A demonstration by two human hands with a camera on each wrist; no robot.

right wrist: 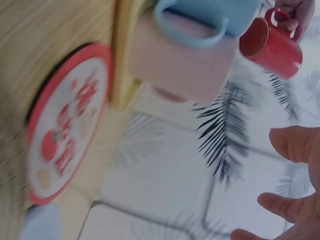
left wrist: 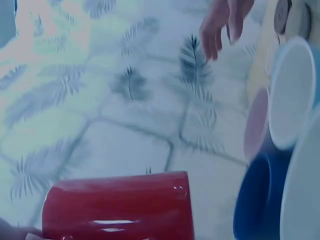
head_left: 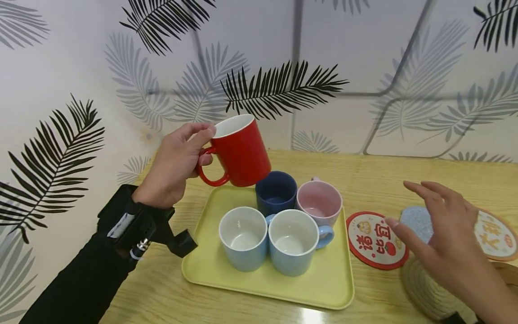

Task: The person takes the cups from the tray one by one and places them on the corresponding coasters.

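A red mug [head_left: 243,153] with a white inside is held tilted in my left hand [head_left: 178,157], which grips it by the handle and rim. It hangs over the back left of a yellow tray [head_left: 218,281]. On that tray stand a dark blue mug [head_left: 276,191], a pink mug [head_left: 319,200] and two light blue mugs, one on the left [head_left: 244,238] and one on the right [head_left: 293,243]. My right hand [head_left: 449,229] hovers over the coasters with fingers spread, holding nothing. In the right wrist view its fingers [right wrist: 295,145] are apart.
Right of the tray lies a red-rimmed round coaster [head_left: 376,261] with printed characters. Beyond it are a grey-blue coaster [head_left: 417,222], an orange-rimmed coaster [head_left: 495,236] and a woven round mat [head_left: 425,288]. A leaf-patterned wall covering [head_left: 323,126] rises behind the wooden table [head_left: 154,288].
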